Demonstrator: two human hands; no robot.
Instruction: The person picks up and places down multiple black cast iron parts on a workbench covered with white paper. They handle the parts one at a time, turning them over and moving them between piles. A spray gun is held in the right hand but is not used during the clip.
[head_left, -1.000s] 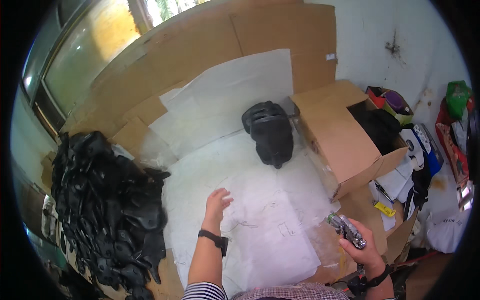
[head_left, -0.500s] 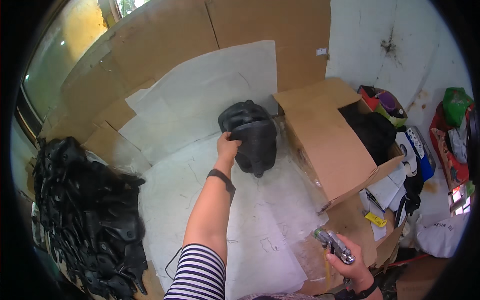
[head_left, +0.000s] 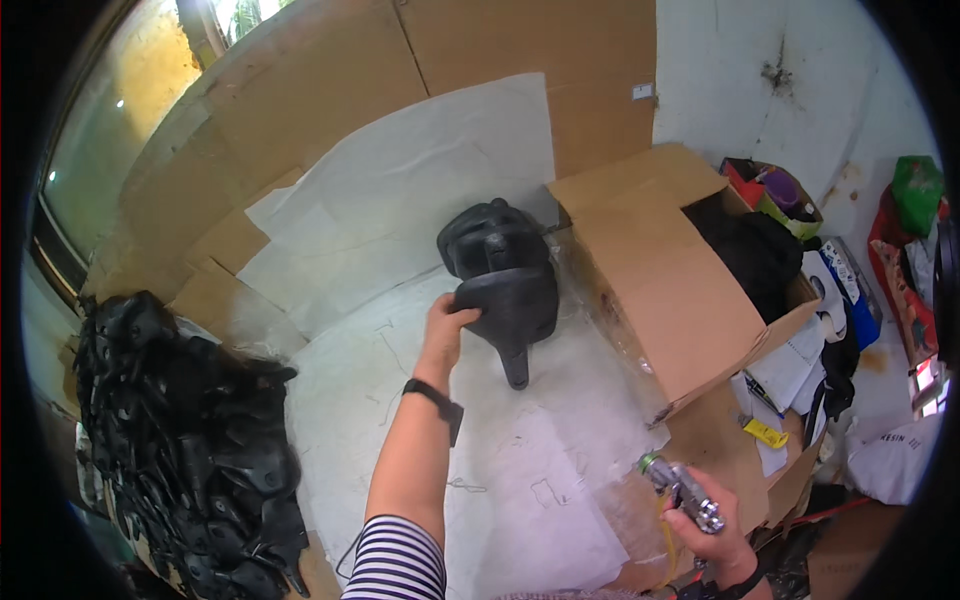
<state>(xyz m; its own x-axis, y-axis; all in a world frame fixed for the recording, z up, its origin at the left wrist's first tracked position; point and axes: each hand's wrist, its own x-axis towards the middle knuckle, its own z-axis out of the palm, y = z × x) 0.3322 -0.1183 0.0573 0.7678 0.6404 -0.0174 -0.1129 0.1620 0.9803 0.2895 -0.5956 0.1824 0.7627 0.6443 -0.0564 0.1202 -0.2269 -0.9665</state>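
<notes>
My left hand (head_left: 443,325) grips the left edge of a black moulded piece (head_left: 510,312) with a narrow tab at its near end. This piece overlaps a stack of similar black pieces (head_left: 492,232) that leans toward the back of the paper-covered surface. At the lower right, my right hand (head_left: 718,515) is closed round a metal spray gun (head_left: 682,492) with a green ring at its nozzle. A yellowish hose (head_left: 670,545) hangs below the gun. The nozzle points up and to the left, toward the paper.
A heap of black moulded pieces (head_left: 210,450) lies at the left. To the right stands an open cardboard box (head_left: 660,290) with black material inside. Beyond it are papers (head_left: 785,370) and a yellow cutter (head_left: 765,432). Cardboard panels (head_left: 350,100) line the back.
My left hand has drawn the top black piece slightly nearer, so more of the stack behind it and its tab shows. My right hand still holds the spray gun, a little further right.
</notes>
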